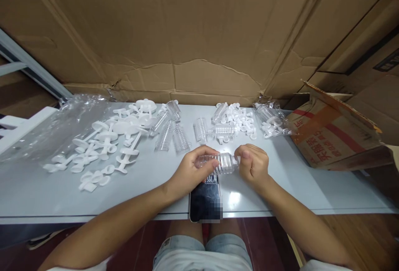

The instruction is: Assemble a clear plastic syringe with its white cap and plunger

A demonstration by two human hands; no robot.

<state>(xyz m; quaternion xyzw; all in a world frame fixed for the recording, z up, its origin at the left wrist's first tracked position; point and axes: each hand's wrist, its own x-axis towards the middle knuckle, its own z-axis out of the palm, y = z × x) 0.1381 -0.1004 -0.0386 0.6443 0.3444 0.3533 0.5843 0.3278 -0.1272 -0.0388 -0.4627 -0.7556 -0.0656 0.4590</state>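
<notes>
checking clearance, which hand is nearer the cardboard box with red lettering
Right. The right hand is left of the cardboard box, at one end of the clear ribbed cylinder; the left hand grips it farther left.

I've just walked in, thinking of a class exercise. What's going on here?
A person's left hand holds a clear ribbed cylinder; the right hand is curled at its right end, hiding what it may grip there. White plastic pieces lie on the table to the left; more clear cylinders lie beyond the hands.
</notes>
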